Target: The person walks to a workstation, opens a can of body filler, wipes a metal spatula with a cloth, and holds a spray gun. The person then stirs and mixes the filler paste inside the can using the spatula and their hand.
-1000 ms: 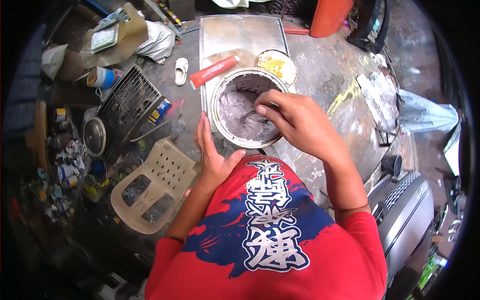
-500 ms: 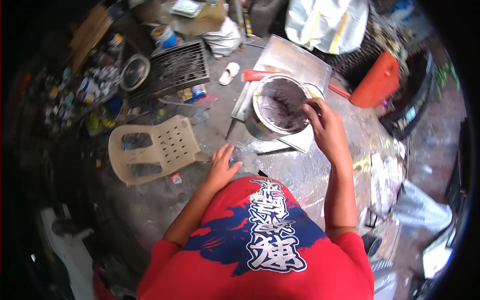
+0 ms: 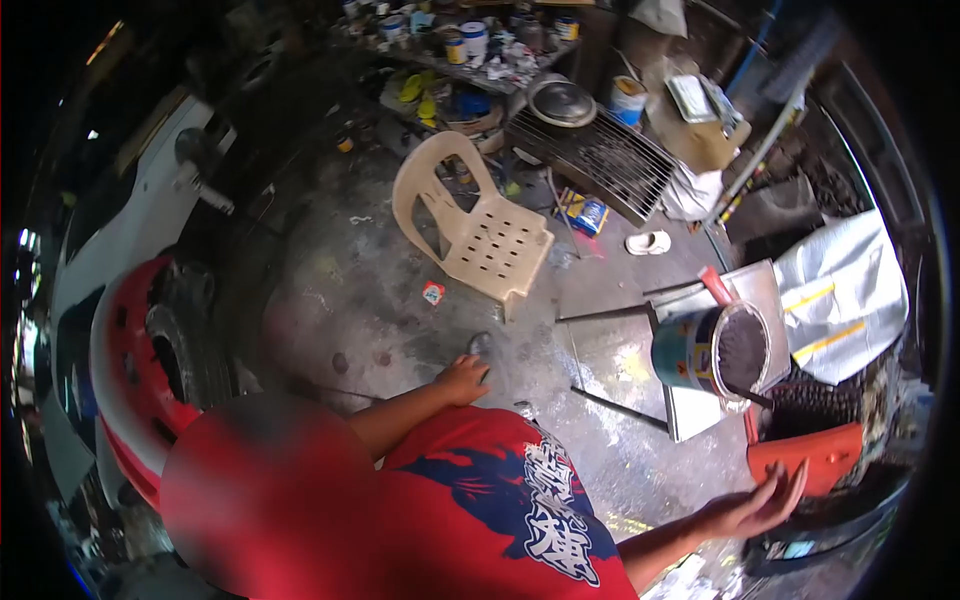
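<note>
My right hand [image 3: 762,503] is held out at the lower right, its fingers stretched and nothing in them. Beyond it stands a large paint bucket [image 3: 690,348] with a teal, white and yellow side, coated inside with grey paint. A dark handle [image 3: 755,397] sticks out over the bucket's rim, apart from my hand. My left hand [image 3: 463,381] hovers in front of my red shirt [image 3: 460,455], fingers loosely bent and partly hidden; I see nothing held in it. Below it a dark shoe tip [image 3: 481,344] shows on the floor.
A beige plastic chair [image 3: 492,240] stands ahead. Metal sheets [image 3: 620,345] lie around the bucket, with an orange panel [image 3: 815,455] to its right. Farther back are a metal grille [image 3: 615,160], a white clog [image 3: 648,243] and a bench of cans [image 3: 472,45]. A red bumper [image 3: 130,370] is at left.
My view has swung left, so the chair and bucket sit farther right. My right hand has come away from the bucket's rim and opened. My left hand stays near my belly.
</note>
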`<state>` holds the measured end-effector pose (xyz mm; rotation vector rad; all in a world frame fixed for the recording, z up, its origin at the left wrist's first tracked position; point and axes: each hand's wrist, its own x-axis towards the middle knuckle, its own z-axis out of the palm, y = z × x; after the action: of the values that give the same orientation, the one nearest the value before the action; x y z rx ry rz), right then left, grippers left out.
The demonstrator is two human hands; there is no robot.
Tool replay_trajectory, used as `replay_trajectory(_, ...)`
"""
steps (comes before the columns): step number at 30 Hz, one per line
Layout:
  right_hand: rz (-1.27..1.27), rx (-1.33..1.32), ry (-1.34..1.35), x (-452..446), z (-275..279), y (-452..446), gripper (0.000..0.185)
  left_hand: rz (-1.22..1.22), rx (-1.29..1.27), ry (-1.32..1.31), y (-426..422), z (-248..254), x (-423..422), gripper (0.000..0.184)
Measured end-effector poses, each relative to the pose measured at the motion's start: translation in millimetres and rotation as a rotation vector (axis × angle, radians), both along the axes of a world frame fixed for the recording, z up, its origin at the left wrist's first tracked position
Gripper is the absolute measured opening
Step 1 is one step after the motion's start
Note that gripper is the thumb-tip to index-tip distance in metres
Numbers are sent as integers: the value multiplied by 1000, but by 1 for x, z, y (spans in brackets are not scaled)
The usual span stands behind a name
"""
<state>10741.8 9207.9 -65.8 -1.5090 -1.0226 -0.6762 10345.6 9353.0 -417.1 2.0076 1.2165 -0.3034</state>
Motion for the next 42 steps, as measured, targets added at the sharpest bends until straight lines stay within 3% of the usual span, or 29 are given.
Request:
replay_trajectory(2,212,76,35,-17,-12,-4,44,143,-42,101,4,-24,-27,72)
replay_trajectory(4,360,-85,48,-60,-19,27,44,319,-71,167,17,-39,-52,73)
replay_trajectory(5,374,-215,219,-84,-33,41,42,319,-59,166,24,-49,-67,72)
replay_trajectory(6,543,-267,356,-113,-41,67,42,320,-47,164,31,-58,-83,71)
replay_trajectory(11,1036,-825,415,-251,-82,184,35,335,48,97,59,-80,-170,59)
replay_trajectory(13,1186,-1055,289,-315,-92,235,34,396,70,51,63,-109,-223,54)
replay_trajectory(17,1378,-1359,-104,-445,-133,342,34,668,-28,52,120,-55,-347,55)
replay_trajectory(20,1373,-1488,-354,-514,-184,409,37,770,-123,105,159,-34,-451,62)
replay_trajectory(22,1359,-1604,-292,-554,-182,448,42,837,-74,217,157,-48,-516,61)
replay_trajectory(25,1366,-1575,-203,-586,-199,486,45,928,-178,255,156,-98,-602,66)
replay_trajectory(28,1326,-1756,-206,-603,-222,534,47,1010,-194,300,165,-58,-623,69)
replay_trajectory(30,1318,-1872,-251,-608,-248,569,47,1033,-377,399,197,0,-608,72)
replay_trajectory(31,1309,-1860,-205,-613,-257,588,49,912,-359,361,161,-88,-626,71)
replay_trajectory(32,1284,-1914,-237,-614,-280,610,50,795,-334,321,145,-143,-638,70)
replay_trajectory(34,1229,-2010,-300,-614,-345,654,51,837,-400,229,172,-147,-624,64)
replay_trajectory(35,1224,-1944,-97,-615,-364,674,55,875,-414,191,194,-145,-620,62)
replay_trajectory(38,1044,-1953,86,-635,-368,765,60,960,-391,93,276,-129,-617,54)
replay_trajectory(39,1261,-1977,-160,-634,-428,805,63,972,-377,70,303,-123,-621,52)
replay_trajectory(42,1210,-2139,-349,-666,-404,921,61,931,-245,5,399,-111,-651,46)
